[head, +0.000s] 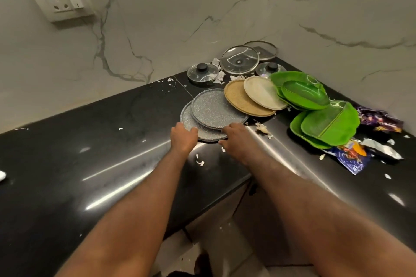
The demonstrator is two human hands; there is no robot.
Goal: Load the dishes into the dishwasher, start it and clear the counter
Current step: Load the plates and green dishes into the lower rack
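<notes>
Black counter (112, 141) clutter was being tackled: the lower grey plate (200, 129), at twelve o'clock of both wrists, was pinched at its near rim by the left hand (183, 136) and right hand (236, 137), fingers curled, seemingly for lifting toward the dishwasher.
</notes>
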